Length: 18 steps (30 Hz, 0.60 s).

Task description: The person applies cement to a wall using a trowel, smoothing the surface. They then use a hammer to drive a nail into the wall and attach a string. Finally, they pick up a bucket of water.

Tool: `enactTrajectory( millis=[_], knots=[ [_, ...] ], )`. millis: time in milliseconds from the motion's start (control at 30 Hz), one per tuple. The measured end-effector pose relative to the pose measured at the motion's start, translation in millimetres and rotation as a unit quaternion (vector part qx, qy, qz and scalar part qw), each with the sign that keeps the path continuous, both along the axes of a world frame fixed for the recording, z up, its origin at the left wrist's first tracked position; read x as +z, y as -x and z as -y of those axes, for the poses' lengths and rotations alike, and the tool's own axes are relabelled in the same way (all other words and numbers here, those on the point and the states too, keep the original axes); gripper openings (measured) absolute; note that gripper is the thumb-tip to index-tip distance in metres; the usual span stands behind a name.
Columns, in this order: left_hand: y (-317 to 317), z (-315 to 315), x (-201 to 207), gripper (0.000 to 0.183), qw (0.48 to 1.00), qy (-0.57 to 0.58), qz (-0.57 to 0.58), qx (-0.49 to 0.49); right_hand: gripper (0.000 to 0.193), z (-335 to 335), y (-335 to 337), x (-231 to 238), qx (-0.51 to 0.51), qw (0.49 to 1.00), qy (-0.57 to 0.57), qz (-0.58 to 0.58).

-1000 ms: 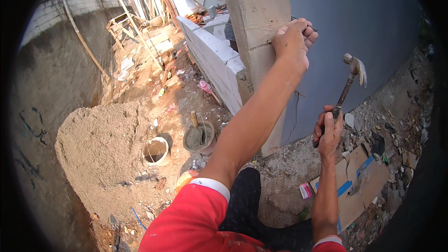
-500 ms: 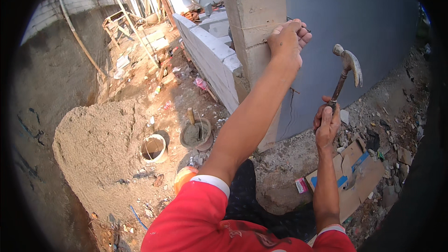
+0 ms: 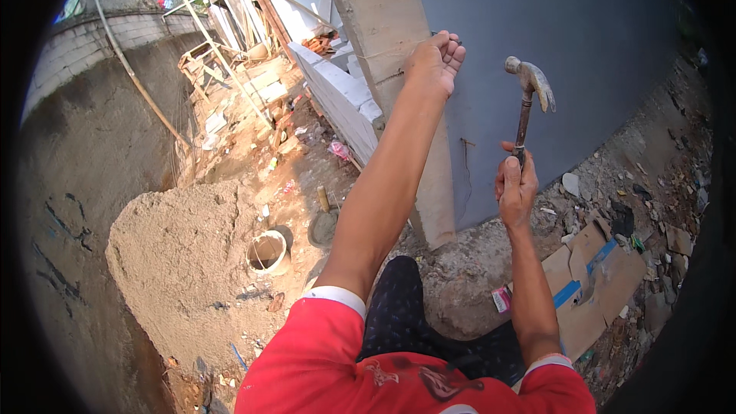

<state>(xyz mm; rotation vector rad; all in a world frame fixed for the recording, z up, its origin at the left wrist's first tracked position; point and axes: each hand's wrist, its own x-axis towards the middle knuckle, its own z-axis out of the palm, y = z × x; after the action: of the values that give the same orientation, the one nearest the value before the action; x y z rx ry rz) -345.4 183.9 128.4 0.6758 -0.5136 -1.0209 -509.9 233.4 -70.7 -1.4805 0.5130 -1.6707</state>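
My left hand (image 3: 435, 63) is raised at the corner of a concrete column (image 3: 387, 8), its fingers curled. A small dark thing shows by the fingertips, too small to make out. A thin string (image 3: 383, 54) runs across the column toward this hand. To the right, my right hand (image 3: 517, 188) grips a claw hammer (image 3: 524, 111) low on its handle. The hammer stands upright, head up, apart from my left hand and in front of the grey wall (image 3: 529, 8). Below my left hand, a small rusty nail-like piece (image 3: 468, 142) sits at the wall, with a thin dark line running down from it.
A large sand heap (image 3: 176, 261) lies to the left, beside a pale bucket (image 3: 268, 252) and a bucket of grey mortar (image 3: 322, 228). A low block wall (image 3: 335, 92) meets the column. Flattened cardboard (image 3: 606, 284) and rubble (image 3: 652, 184) lie at the right.
The view has shifted and turned slightly, so column, hands and hammer appear further left. My left hand stays at the column corner, and my right hand keeps the hammer raised.
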Motion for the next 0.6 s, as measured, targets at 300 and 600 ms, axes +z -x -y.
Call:
enactTrajectory(
  millis=[300,600],
  knots=[
    [0.3,-3.6,4.2,0.019,1.000,-0.010,0.001,0.005,0.042,-4.3,0.8,11.1,0.011,0.999,-0.031,0.028],
    [-2.9,0.8,6.3,0.017,1.000,-0.027,0.004,0.006,0.048,11.6,-11.5,13.0,0.011,1.000,0.001,0.007]
  ],
)
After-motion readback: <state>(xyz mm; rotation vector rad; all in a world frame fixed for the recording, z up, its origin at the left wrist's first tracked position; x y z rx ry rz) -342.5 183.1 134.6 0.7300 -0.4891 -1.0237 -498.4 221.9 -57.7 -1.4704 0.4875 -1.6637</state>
